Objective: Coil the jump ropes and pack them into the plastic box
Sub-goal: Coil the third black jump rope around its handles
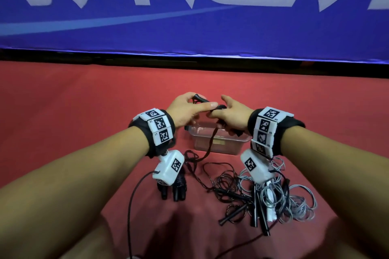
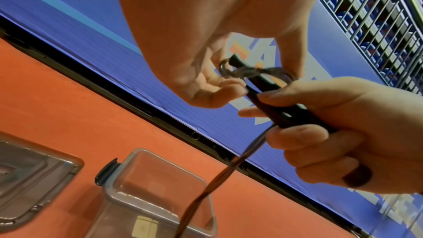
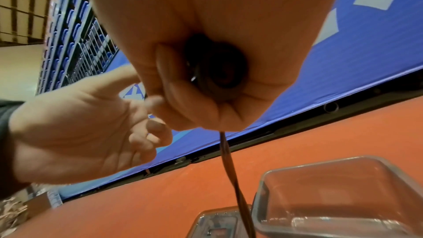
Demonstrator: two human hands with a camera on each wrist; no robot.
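1. Coiling is the step in hand, by my judgement: the right hand (image 1: 232,116) is curled round the two black handles (image 2: 288,115) of one dark jump rope (image 1: 210,143), held side by side above the plastic box (image 1: 219,143), while the cord hangs down past the box to the red floor mat (image 1: 84,111).
2. Left hand (image 1: 186,107) pinches the cord at the handle tips, thumb and forefinger closed on a small loop (image 2: 251,71) that crosses the handles; the other fingers are loosely curled.
3. Wrapping looks barely begun: only that first turn shows, and most of the cord trails down to the mat near the person's knees.
4. Next move, I judge, calls for the left hand to draw cord up and lay turn after turn round the handles while the right keeps them parallel, then tuck the end and lower the bundle into the box.
5. Box stands open and looks empty toward the far middle of the mat; its lid (image 2: 34,175) lies just beside it.
6. Remaining ropes (image 1: 263,195), dark and grey, lie tangled at the near right of the mat, with a coiled black bundle (image 1: 176,187) at the near left.
7. Hidden or unclear: the wrist cameras cover part of the pile, so the number of ropes cannot be told; whether the trailing cord is snagged in the tangle is not clear; the right wrist view shows only the handle butts inside the fist.
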